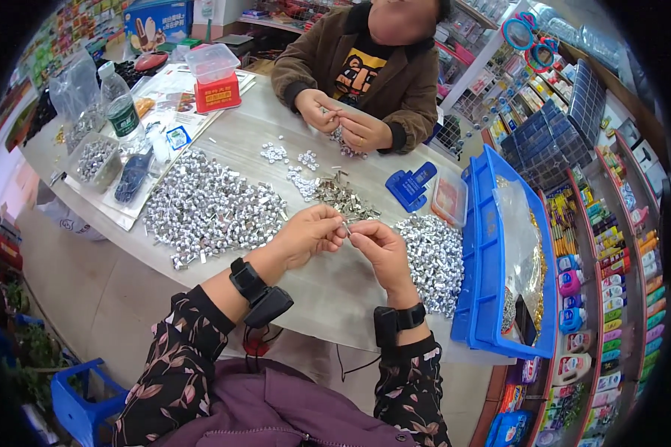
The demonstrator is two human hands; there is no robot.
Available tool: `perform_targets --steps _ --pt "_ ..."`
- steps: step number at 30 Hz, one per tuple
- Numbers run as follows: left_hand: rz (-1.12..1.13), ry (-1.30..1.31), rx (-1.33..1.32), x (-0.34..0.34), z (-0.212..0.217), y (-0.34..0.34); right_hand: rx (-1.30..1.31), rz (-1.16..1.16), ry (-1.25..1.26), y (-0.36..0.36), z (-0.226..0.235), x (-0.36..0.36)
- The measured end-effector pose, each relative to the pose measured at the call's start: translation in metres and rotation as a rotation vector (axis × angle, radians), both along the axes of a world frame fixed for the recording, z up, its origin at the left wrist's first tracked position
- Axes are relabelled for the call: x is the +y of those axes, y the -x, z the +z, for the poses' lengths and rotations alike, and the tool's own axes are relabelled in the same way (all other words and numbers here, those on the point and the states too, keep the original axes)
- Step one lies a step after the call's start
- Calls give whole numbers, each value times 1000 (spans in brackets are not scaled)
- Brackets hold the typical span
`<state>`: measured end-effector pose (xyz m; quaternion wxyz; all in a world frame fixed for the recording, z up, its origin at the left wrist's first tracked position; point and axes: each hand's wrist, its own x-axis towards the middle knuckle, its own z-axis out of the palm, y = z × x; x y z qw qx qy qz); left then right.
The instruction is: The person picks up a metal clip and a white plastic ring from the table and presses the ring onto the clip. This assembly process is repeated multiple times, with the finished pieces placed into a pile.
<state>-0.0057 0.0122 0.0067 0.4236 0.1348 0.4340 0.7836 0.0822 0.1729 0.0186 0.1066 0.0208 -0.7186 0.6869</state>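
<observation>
Over the near middle of the table, my left hand (308, 237) and my right hand (384, 255) meet fingertip to fingertip. Both are closed in a pinch on a small silvery metal piece (347, 228), mostly covered by the fingers. Just beyond them lies a small heap of dull, brass-toned metal clips (341, 197). A wide pile of small shiny silver metal parts (205, 205) spreads to the left of my left hand. Another silver pile (434, 261) sits beside my right hand. Small groups of whitish round pieces (273, 153) lie farther off.
Across the table (253, 112), a person's hands (343, 123) hold something small. A blue crate (476, 261) stands at the right edge, near a blue plastic piece (410, 186) and a clear box (449, 200). A bottle (121, 112) and a tub of parts (95, 160) stand left.
</observation>
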Motion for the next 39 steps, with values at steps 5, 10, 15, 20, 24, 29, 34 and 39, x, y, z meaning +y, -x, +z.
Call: perform_targets --steps 5,10,15,20,24,29,34,39 --pt "11 25 30 1 -2 -2 -94 -40 65 1 -5 -3" --pt "4 -13 -98 3 -5 -2 -62 -43 101 2 -6 -8" --pt "151 148 313 7 -10 -12 -60 -52 84 2 -11 -14" --pt "230 320 686 4 0 -20 -123 -10 160 3 -6 -13" --pt "266 460 983 4 -2 -22 -228 24 78 3 -16 -3" --pt "307 488 1065 1 -4 -22 -215 23 -16 7 -14 -8" --pt "310 428 959 4 -10 -20 -150 3 -52 11 -20 -10" --pt "299 461 939 3 2 -22 -87 -17 -3 10 -28 -12"
